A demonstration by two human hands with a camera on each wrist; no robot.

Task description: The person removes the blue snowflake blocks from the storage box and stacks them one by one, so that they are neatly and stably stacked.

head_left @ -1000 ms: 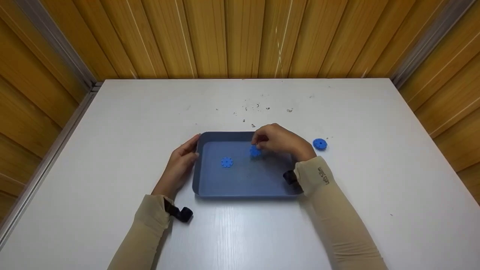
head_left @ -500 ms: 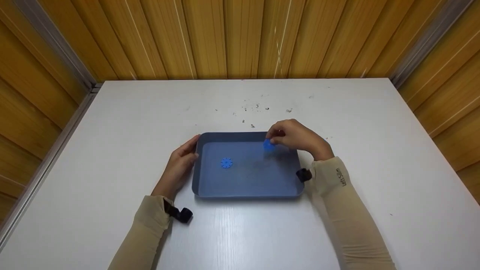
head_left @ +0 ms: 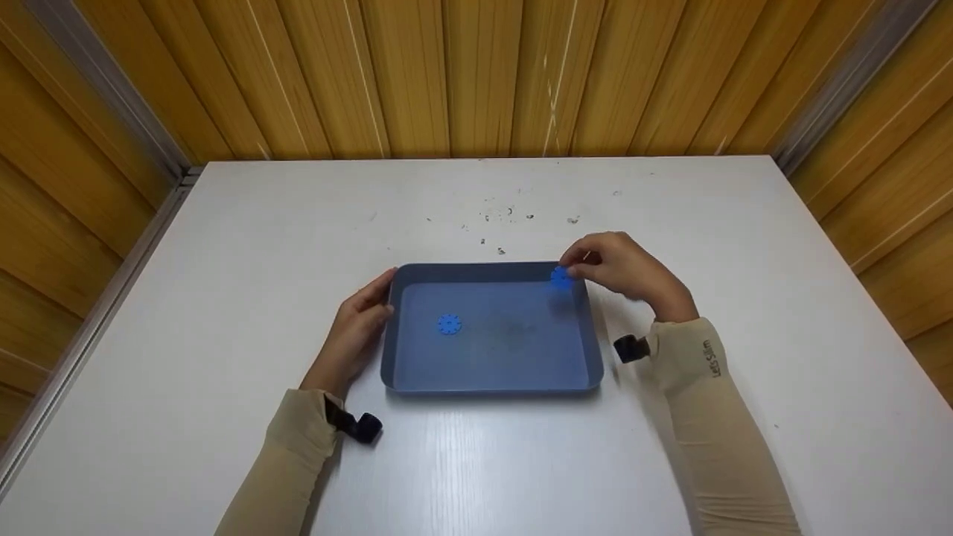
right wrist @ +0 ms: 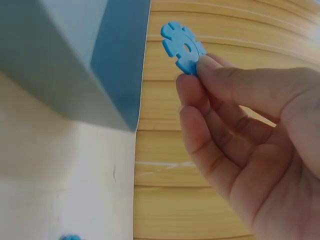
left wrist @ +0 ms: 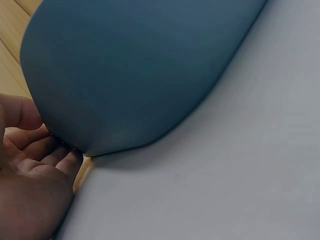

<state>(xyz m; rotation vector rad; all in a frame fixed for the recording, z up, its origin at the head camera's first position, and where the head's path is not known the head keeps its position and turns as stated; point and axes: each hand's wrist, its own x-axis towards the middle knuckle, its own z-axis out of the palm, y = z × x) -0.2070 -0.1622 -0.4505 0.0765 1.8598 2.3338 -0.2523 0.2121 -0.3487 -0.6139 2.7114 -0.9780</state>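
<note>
My right hand (head_left: 625,272) pinches a blue notched building disc (right wrist: 184,48) between thumb and fingers, above the back right corner of the blue-grey tray (head_left: 491,391). In the right wrist view the disc is tilted, with a hole in its middle and slots round its rim. Another blue notched disc (head_left: 449,324) lies flat in the left half of the tray. My left hand (head_left: 357,320) holds the tray's left side near the back corner, thumb at the rim. The left wrist view shows the left fingers (left wrist: 47,150) curled against the tray's outer wall.
A bit of another blue piece (right wrist: 71,237) shows on the table at the bottom of the right wrist view; the right hand hides it in the head view. Dark marks (head_left: 500,251) dot the white table (head_left: 246,246) behind the tray. Wood-patterned panels (head_left: 476,82) stand around the table.
My right hand has moved right and a little back with the disc, from over the tray's middle to its back right corner. My left hand, the tray and the lying disc stay put.
</note>
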